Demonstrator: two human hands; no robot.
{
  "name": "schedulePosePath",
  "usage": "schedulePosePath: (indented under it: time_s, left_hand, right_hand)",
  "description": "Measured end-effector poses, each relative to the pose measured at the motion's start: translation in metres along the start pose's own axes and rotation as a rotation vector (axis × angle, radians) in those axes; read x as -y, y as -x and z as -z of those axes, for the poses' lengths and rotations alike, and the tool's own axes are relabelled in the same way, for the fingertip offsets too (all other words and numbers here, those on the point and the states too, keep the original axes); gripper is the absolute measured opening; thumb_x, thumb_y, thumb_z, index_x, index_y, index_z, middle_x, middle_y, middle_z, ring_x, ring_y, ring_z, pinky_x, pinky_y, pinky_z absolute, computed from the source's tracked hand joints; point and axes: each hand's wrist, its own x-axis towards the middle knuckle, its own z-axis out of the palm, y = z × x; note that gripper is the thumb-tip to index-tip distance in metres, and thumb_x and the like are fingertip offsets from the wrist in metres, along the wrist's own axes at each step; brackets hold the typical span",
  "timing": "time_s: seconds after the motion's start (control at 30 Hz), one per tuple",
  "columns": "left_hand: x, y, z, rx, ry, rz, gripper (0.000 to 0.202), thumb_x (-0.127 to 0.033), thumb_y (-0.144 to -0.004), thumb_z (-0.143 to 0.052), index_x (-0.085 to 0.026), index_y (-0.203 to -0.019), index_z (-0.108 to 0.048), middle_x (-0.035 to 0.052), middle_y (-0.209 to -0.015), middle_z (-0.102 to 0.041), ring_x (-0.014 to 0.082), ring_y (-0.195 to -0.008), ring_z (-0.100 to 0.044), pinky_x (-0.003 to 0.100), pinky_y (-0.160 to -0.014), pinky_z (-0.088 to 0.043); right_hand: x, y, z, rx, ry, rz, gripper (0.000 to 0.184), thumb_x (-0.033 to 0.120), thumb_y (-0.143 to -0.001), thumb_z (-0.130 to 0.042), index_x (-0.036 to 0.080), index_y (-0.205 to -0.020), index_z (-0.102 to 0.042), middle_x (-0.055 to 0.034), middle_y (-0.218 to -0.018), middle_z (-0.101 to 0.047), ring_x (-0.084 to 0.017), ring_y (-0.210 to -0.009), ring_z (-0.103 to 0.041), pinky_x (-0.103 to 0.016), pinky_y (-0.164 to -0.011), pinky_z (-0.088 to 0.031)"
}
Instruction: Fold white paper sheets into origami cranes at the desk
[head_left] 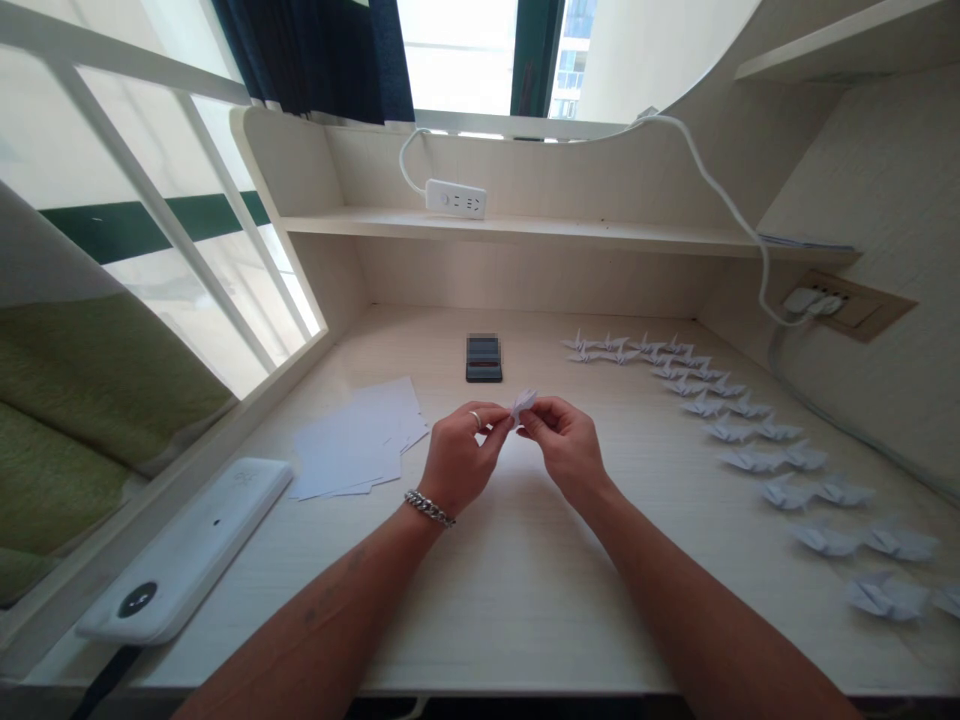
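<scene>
A person's left hand (459, 462), with a ring on one finger and a chain bracelet (430, 508) at the wrist, meets the right hand (564, 448) above the worktop (525, 610). Neither hand is open: the fingers of both curl inward, pinching a small folded white paper figure (523, 404) between them. The figure is held clear of the surface at the worktop's centre, just in front of a smartphone (484, 358). To the left lies a loose stack of white paper sheets (356, 440), with a long white case (184, 550) near the worktop's edge. To the right, paper cranes (750, 460) stand in a double row curving toward the back. A white power strip (455, 198) sits on the shelf (600, 234) above.
</scene>
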Motion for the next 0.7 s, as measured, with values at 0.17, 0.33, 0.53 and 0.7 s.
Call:
schedulePosePath:
  time_s: [0.17, 0.33, 0.53, 0.7]
  left_hand:
    - [0.001, 0.0, 0.0, 0.027, 0.037, 0.116, 0.017, -0.031, -0.083, -0.062, -0.017, -0.083, -0.071, 0.0059, -0.084, -0.072, 0.0149, -0.073, -0.066, 0.025, -0.067, -0.054]
    - [0.009, -0.001, 0.0, 0.08, 0.117, 0.293, 0.024, -0.04, -0.08, -0.065, -0.015, -0.083, -0.068, 0.0062, -0.079, -0.071, 0.0172, -0.069, -0.067, 0.028, -0.065, -0.053]
    - [0.013, -0.003, -0.001, 0.122, 0.267, 0.373, 0.021, -0.034, -0.077, -0.067, -0.014, -0.083, -0.069, 0.0079, -0.082, -0.072, 0.0184, -0.073, -0.068, 0.028, -0.067, -0.053]
    - [0.014, -0.003, -0.004, 0.128, 0.259, 0.389, 0.02, -0.034, -0.078, -0.065, -0.014, -0.078, -0.065, 0.0058, -0.073, -0.069, 0.016, -0.065, -0.064, 0.026, -0.061, -0.05]
  right_hand:
    - [0.0, 0.001, 0.0, 0.032, 0.063, 0.009, 0.019, 0.035, -0.073, -0.072, 0.019, -0.082, -0.068, -0.0015, -0.076, -0.069, -0.016, -0.072, -0.064, -0.031, -0.068, -0.054]
    - [0.0, 0.002, 0.0, 0.069, 0.102, -0.013, 0.019, 0.035, -0.075, -0.071, 0.018, -0.082, -0.066, -0.0014, -0.074, -0.067, -0.015, -0.069, -0.063, -0.028, -0.064, -0.053]
    - [-0.001, 0.003, -0.002, 0.074, 0.121, -0.07, 0.022, 0.036, -0.075, -0.07, 0.016, -0.081, -0.065, -0.0034, -0.075, -0.068, -0.016, -0.069, -0.063, -0.029, -0.065, -0.054]
    - [0.0, 0.003, -0.002, 0.041, 0.226, -0.046, 0.022, 0.036, -0.076, -0.069, 0.015, -0.08, -0.066, -0.0049, -0.074, -0.067, -0.017, -0.066, -0.063, -0.03, -0.063, -0.053]
